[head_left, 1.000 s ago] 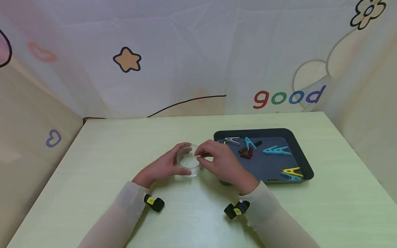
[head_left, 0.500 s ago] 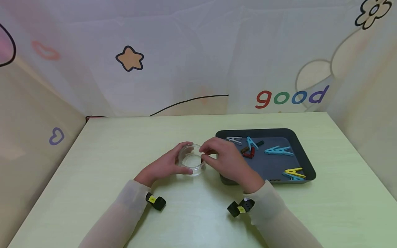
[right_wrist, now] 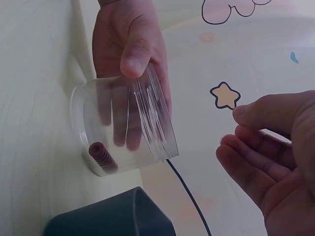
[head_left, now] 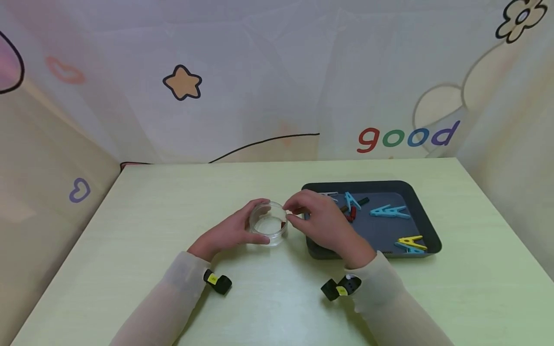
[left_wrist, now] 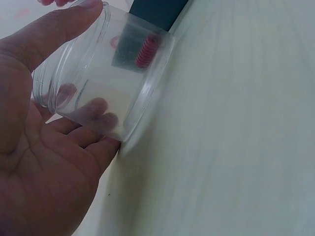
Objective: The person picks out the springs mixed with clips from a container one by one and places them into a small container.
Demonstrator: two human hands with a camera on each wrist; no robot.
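My left hand [head_left: 235, 227] grips a clear round plastic jar [head_left: 269, 227], thumb on the near side and fingers around the far side. No lid covers the jar's mouth. Inside, a small red coil spring [right_wrist: 103, 156] lies at the bottom, visible through the wall in both wrist views. Just right of the rim is my right hand [head_left: 322, 223], its thumb and fingers loosely bent. In the right wrist view there is a gap between thumb and fingertips, with nothing in it.
A dark grey tray [head_left: 426, 226] stands right of the jar, partly behind my right hand. It holds blue clothespins [head_left: 390, 211], a yellow clothespin [head_left: 411, 240], a partly hidden pale clothespin and several red and dark springs. A printed cloth [head_left: 259, 72] hangs behind the table.
My right hand has moved from over the jar's mouth to the right, off its rim. A red spring now shows inside the jar. My left hand keeps holding the jar.
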